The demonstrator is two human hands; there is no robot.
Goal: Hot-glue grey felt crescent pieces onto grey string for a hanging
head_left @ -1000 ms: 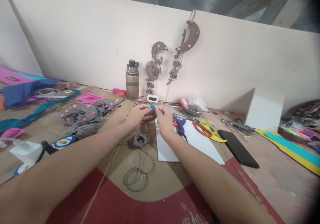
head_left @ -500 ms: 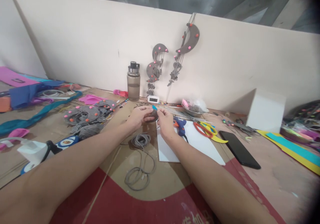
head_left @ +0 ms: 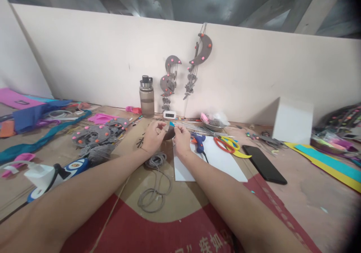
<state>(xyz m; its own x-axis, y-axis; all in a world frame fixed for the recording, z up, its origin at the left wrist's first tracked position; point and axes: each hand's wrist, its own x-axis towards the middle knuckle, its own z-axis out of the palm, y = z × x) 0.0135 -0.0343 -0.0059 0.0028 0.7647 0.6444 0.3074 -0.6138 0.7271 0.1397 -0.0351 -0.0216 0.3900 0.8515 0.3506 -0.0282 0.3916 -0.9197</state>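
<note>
My left hand (head_left: 153,136) and my right hand (head_left: 182,138) are close together over the cardboard, both closed in a pinch. Between them they hold a small dark grey felt piece (head_left: 169,134), left side in the left fingers and right side in the right. A bright blue scrap (head_left: 172,124) shows at its upper edge; whether it is attached I cannot tell. Just below the hands lies a bundle of grey cord (head_left: 155,161) with loose loops trailing toward me. A blue glue gun (head_left: 200,143) rests on a white board (head_left: 218,166) right of my right hand.
Red-handled and yellow-handled scissors (head_left: 228,145) and a black phone (head_left: 264,164) lie to the right. A water bottle (head_left: 147,98) and small clock (head_left: 169,115) stand at the wall, beneath hanging grey crescents (head_left: 205,49). Felt crescents (head_left: 91,134) and a power strip (head_left: 76,165) occupy the left.
The view has shifted slightly. My left hand has turned more upright, and the grey piece now shows more of its face between the hands, with the blue scrap at its top.
</note>
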